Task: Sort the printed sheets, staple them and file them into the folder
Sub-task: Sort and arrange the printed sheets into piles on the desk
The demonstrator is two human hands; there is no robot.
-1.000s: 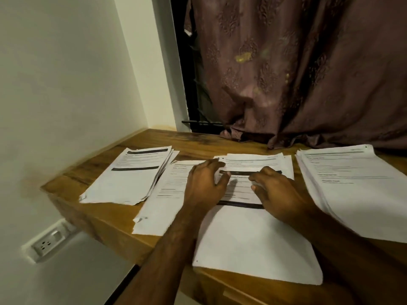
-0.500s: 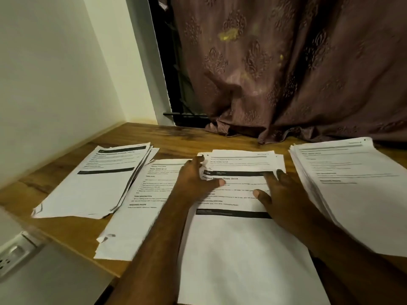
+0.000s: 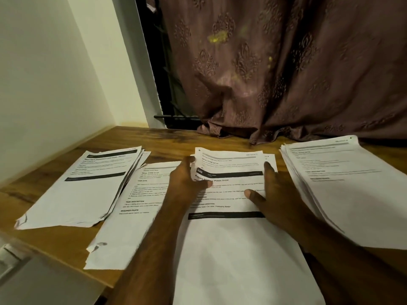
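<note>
Printed white sheets lie in four groups on the wooden desk (image 3: 154, 139). My left hand (image 3: 187, 179) pinches the upper left corner of the top sheet (image 3: 231, 249) of the middle pile and curls it up. My right hand (image 3: 273, 194) lies flat on that same sheet, fingers spread, pressing it down. Under the lifted corner another printed sheet (image 3: 231, 159) shows. A single sheet (image 3: 132, 212) lies just left of my left forearm. No stapler or folder is in view.
A stack with a black header bar (image 3: 88, 188) lies at the left, near the wall (image 3: 44, 95). A thicker stack (image 3: 352, 194) lies at the right. A brown patterned curtain (image 3: 286, 73) hangs down to the desk's back edge. The desk's front edge runs along the lower left.
The camera has moved closer and lower over the desk. My left thumb and fingers have closed on the top sheet's corner and lifted it; my right hand has stayed flat on the sheet.
</note>
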